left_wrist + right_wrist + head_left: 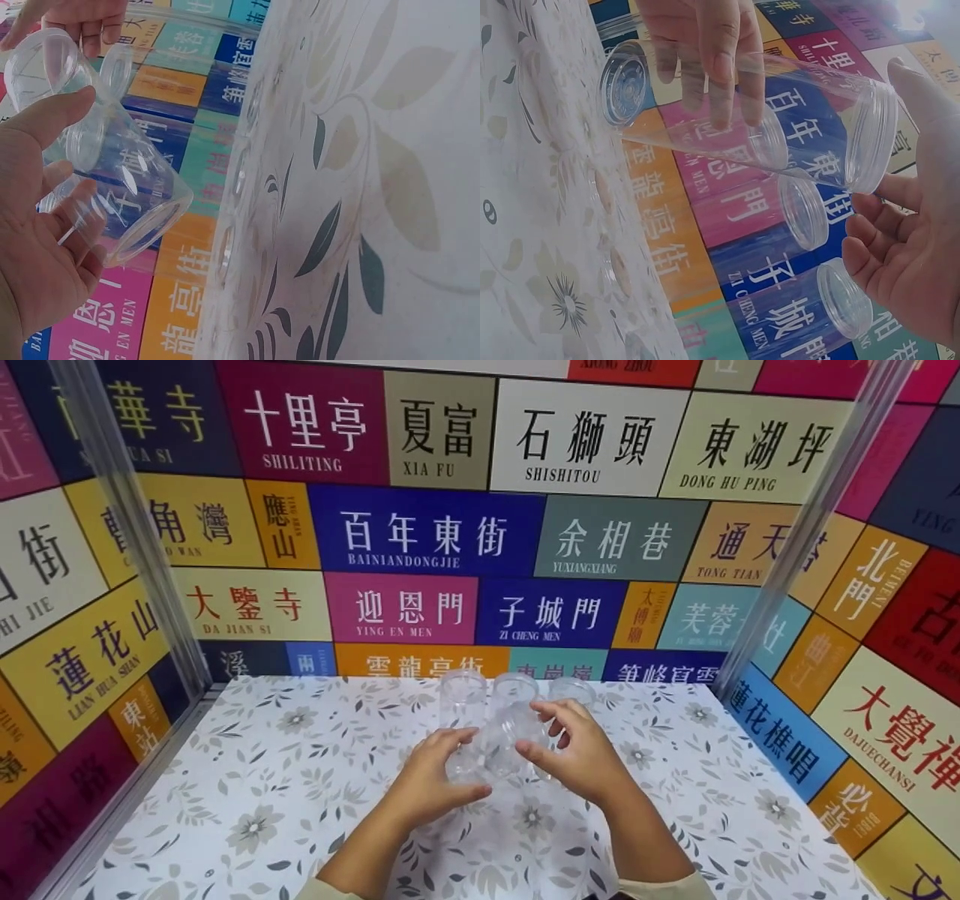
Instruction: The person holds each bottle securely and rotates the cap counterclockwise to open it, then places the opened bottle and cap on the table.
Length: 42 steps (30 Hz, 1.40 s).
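A clear plastic jar [510, 739] is held tilted above the table, between both hands. My left hand [435, 772] curls round its lower body; in the left wrist view the thumb lies along the jar [142, 165] and the fingers show through the clear plastic. My right hand [589, 754] has thumb and fingers about the wide, ridged round end of the jar [874, 139], which looks like a lid. Behind stand three similar clear jars, the left jar [463, 690], the middle jar [515, 686] and the right jar [571, 690], partly hidden by the hands.
The table [262, 780] has a white cover with grey leaves and flowers. Colourful panels with printed place names form the back wall [427, 532] and both sides. Clear upright strips [795, 532] mark the corners.
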Tool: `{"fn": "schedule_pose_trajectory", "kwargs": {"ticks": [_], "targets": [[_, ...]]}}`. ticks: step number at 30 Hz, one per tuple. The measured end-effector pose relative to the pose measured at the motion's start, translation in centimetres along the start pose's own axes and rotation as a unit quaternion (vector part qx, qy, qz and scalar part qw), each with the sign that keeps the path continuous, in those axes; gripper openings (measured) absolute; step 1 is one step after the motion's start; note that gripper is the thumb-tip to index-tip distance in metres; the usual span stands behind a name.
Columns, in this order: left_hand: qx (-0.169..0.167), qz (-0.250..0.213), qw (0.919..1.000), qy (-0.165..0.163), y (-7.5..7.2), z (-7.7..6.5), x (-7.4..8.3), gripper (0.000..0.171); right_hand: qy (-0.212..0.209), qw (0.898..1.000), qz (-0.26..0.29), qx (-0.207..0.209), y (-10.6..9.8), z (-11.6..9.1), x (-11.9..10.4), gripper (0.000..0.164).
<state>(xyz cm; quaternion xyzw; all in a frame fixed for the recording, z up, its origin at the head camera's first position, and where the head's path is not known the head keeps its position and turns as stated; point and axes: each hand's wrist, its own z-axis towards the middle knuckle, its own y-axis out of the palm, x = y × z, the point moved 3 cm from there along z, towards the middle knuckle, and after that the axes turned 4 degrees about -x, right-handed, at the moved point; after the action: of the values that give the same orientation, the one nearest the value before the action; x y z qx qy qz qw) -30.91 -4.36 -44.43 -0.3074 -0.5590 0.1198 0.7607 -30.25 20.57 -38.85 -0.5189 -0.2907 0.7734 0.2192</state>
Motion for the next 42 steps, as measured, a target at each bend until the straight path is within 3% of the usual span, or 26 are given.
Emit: {"fn": "schedule_pose_trajectory", "kwargs": {"ticks": [11, 23, 29, 35, 42], "targets": [[-0.014, -0.012, 0.9995, -0.026, 0.20, 0.10, -0.39, 0.081, -0.030, 0.999, 0.028, -0.023, 0.20, -0.19, -0.17, 0.060], [-0.006, -0.016, 0.9997, -0.015, 0.19, 0.27, -0.68, 0.082, -0.070, 0.996, 0.045, -0.041, -0.12, -0.54, -0.38, 0.067], [0.009, 0.005, 0.9998, 0.015, 0.02, 0.25, -0.50, 0.083, -0.091, 0.994, 0.044, -0.040, -0.20, -0.46, -0.40, 0.072], [0.006, 0.007, 0.9999, 0.015, 0.08, 0.24, -0.51, 0.083, -0.080, 0.995, 0.048, -0.033, -0.27, -0.39, -0.30, 0.069], [-0.004, -0.002, 1.0000, -0.007, 0.09, 0.19, -0.39, 0.084, -0.044, 0.998, 0.027, -0.021, -0.23, -0.22, -0.39, 0.069]]}}
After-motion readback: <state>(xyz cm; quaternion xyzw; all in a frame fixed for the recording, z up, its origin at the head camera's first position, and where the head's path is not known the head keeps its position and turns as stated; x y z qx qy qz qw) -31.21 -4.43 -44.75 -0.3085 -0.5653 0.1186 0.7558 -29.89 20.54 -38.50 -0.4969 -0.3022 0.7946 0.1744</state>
